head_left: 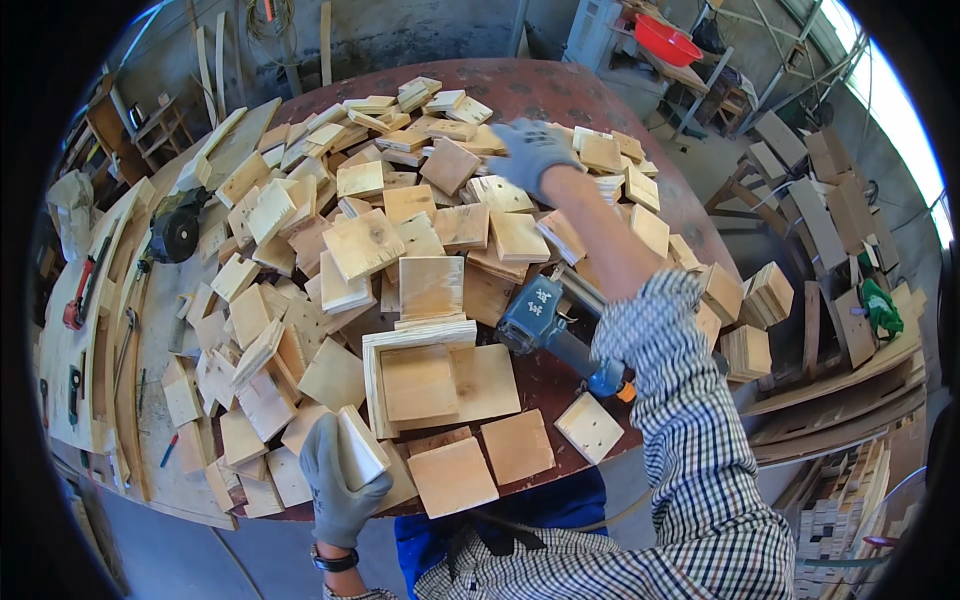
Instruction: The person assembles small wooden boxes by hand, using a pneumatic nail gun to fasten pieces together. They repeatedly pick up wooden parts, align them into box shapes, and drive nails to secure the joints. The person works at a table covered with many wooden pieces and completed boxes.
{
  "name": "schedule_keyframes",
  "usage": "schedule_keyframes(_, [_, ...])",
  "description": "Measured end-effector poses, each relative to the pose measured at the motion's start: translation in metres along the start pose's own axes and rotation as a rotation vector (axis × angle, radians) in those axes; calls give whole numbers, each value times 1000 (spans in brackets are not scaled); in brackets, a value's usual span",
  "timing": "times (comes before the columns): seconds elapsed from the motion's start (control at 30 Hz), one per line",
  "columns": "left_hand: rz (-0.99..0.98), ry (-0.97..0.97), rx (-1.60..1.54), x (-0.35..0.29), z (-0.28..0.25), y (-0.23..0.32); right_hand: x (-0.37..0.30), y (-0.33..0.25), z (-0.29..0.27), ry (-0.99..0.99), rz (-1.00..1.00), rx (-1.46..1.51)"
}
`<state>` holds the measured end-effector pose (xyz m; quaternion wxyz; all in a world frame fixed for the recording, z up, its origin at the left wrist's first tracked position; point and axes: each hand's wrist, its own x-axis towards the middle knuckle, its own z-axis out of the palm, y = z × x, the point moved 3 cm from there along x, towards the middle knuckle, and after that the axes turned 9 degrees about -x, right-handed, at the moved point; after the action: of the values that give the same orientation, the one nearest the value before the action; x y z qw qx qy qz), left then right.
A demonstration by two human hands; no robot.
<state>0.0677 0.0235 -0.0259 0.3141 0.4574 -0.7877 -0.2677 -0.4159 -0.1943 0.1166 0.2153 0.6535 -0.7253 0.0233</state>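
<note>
My left hand (342, 482), in a grey work glove, grips a small plywood block (361, 449) at the table's near edge, thumb on one side and fingers on the other. My right hand (536, 156), gloved alike, reaches across to the far part of a heap of square plywood blocks (365, 245); its fingers are stretched out over the blocks and hold nothing I can see. Beneath my right forearm lies a blue-grey nail gun (545, 318). An L-shaped plywood corner piece (372, 385) stands in front of me, with loose squares beside it.
A dark red tabletop (690, 205) carries the heap. Long boards (130, 330) lie at left with a black tape dispenser (178, 226) and a red-handled tool (84, 290). Stacked blocks (767, 295) stand at the right edge. Farther off are a red basin (667, 40) and leaning panels (820, 210).
</note>
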Motion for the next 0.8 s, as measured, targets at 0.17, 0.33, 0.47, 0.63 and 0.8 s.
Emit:
schedule_keyframes(0.17, [-50, -17, 28, -5, -9, 7, -6, 72, 63, -513, 89, 120])
schedule_keyframes(0.33, [-53, -16, 12, -7, -11, 3, 8, 121, 88, -414, 38, 613])
schedule_keyframes(0.47, [-53, -20, 18, -9, -10, 3, 0, 143, 93, -270, 270, 751])
schedule_keyframes(0.63, [-62, -23, -7, -6, -11, 3, 7, 135, 87, 19, 235, 395])
schedule_keyframes(0.8, [-85, -25, -10, -8, -13, 3, 15, 146, 68, -119, 396, 187])
